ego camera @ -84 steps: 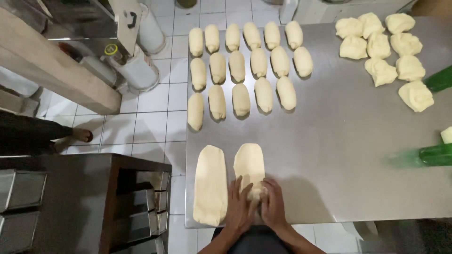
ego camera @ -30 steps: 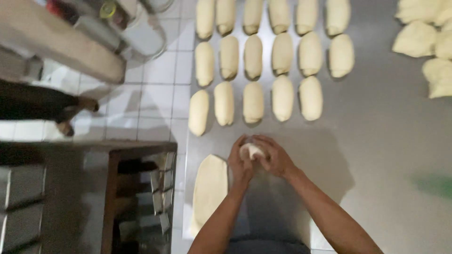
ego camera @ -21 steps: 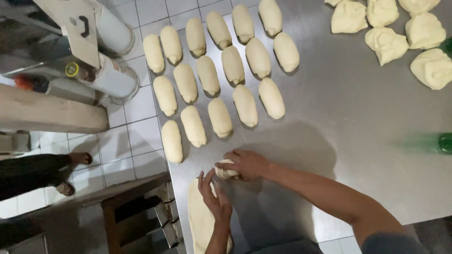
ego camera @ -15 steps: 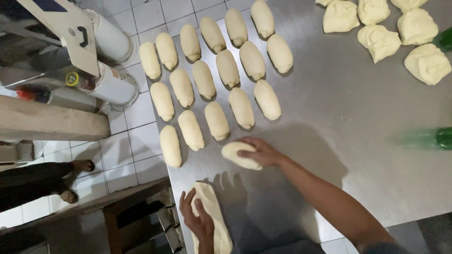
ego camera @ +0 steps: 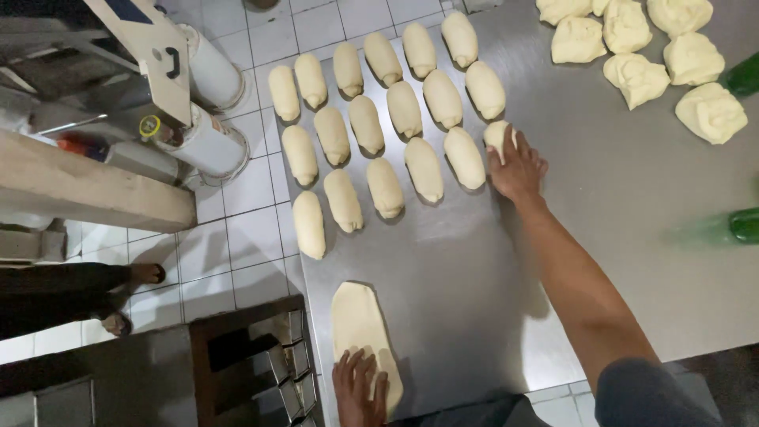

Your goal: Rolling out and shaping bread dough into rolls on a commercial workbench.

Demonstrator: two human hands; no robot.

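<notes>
Soft overhead light gives dull glare on the steel table (ego camera: 632, 237); green edge objects are blurred.

The counter (ego camera: 474, 261) is brushed steel, smooth with a dull sheen; the rolled dough piece (ego camera: 496, 136) under the right hand (ego camera: 518, 170) looks soft, pale and matt, as do the shaped rolls (ego camera: 386, 187) in rows; the flattened dough sheet (ego camera: 357, 328) under the left hand (ego camera: 360, 387) is smooth and matt; the rough dough lumps (ego camera: 636, 77) look creased; the floor (ego camera: 229, 229) is glossy white tile.
</notes>
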